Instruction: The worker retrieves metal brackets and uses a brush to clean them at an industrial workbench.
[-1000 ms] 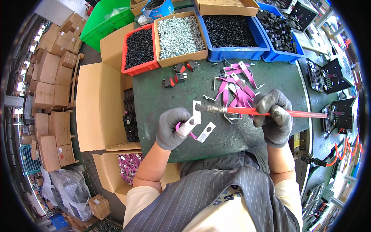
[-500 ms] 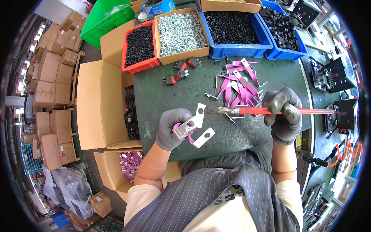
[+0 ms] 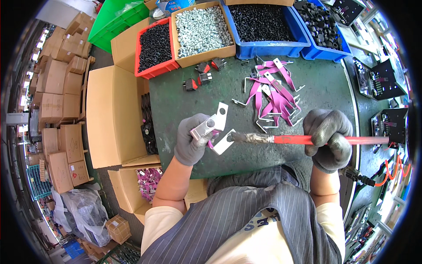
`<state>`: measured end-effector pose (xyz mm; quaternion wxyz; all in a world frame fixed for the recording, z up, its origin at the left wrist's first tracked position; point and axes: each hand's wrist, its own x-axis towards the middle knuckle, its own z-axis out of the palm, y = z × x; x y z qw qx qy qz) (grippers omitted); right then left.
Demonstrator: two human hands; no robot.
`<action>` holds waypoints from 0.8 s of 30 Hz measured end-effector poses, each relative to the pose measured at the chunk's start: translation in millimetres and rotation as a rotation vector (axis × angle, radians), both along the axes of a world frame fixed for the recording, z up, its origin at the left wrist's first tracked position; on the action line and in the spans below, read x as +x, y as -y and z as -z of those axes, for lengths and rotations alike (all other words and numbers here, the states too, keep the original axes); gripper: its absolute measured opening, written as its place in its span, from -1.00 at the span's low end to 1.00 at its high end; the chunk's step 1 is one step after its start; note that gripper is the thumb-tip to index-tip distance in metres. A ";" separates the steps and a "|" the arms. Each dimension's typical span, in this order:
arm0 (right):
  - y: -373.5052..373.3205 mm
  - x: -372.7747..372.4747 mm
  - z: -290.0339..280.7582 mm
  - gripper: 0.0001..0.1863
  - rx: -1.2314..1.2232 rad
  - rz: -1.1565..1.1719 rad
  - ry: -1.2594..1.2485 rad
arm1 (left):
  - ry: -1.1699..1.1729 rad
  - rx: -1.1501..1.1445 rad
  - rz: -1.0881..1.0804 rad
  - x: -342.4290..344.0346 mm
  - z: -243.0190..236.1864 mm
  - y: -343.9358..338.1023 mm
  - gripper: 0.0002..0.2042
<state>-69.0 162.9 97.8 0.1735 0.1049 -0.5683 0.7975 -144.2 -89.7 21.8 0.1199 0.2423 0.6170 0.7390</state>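
While the left hand (image 3: pixel 190 143) is gripping some bare-ended metal strips (image 3: pixel 204 129) in curled fingers near the centre of the head view, the right hand (image 3: pixel 330 143), right of centre, is clenching a red-handled brush (image 3: pixel 288 139) in a closed fist. Its dark tip is pointing left at one strip's hole, contact being hard to tell. More purple strips (image 3: pixel 276 102) are lying on the green table (image 3: pixel 184 103), above centre, below a blue bin (image 3: pixel 271 49)

The left hand (image 3: pixel 190 141) wraps over and hides parts of the held metal strips (image 3: pixel 204 128), the right hand (image 3: pixel 327 140) covers some of the red brush handle (image 3: pixel 292 139), the upper edge cuts off the blue tin (image 3: pixel 174 6) and green crate (image 3: pixel 118 25), and the pale pieces (image 3: pixel 203 31) are too small to tell apart.
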 end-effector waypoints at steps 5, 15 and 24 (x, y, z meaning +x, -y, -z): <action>5.3 3.7 2.9 -0.68 0.316 0.094 -0.079 | 0.036 -0.014 -0.060 0.6 1.9 0.5 -0.60; -7.9 12.0 -6.5 -0.60 0.387 0.093 -0.027 | 0.003 -0.066 -0.069 2.4 -6.6 -1.2 -0.61; -10.9 9.7 -14.1 -0.59 0.422 0.110 -0.022 | -0.010 -0.165 0.066 -3.9 -5.3 2.0 -0.50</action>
